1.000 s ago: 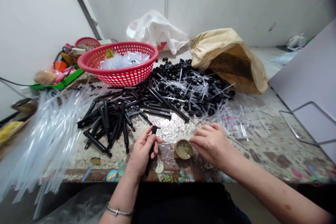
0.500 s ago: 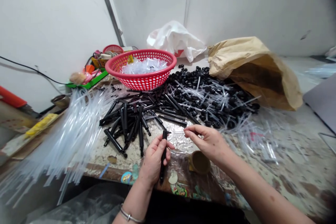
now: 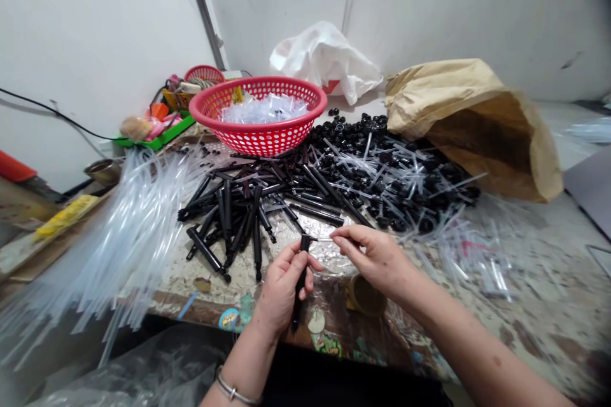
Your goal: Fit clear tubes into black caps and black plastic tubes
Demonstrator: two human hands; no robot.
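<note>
Head view: 2 bare hands work at the near edge of the worn table [image 3: 506, 305]. The left hand [image 3: 281, 289] is wrapped around 1 black tube [image 3: 300, 280], held nearly upright with its top just above the thumb. The right hand [image 3: 377, 261] pinches 1 thin clear straw [image 3: 322, 240] between thumb and forefinger, its free end touching the top of the black tube. 1 small round cup [image 3: 365, 296] stands just near of the right hand, partly hidden by it.

Far of the hands lies a heap of black tubes [image 3: 248, 210], too many to count, and to its right a heap of black caps and short clear straws [image 3: 391, 178], also uncounted. 1 large red basket [image 3: 265, 117] holding clear pieces sits far left of centre; 1 smaller red basket [image 3: 204, 73] lies farther left. 1 brown paper bag [image 3: 477, 121] lies open at far right, 1 white plastic bag [image 3: 324, 60] against the wall. A sheaf of long clear tubes [image 3: 109, 248] fans out at the left.

Against the frame half a second back, both hands keep their grips; the straw's end has closed in on the tube's top, and the view has shifted slightly.
</note>
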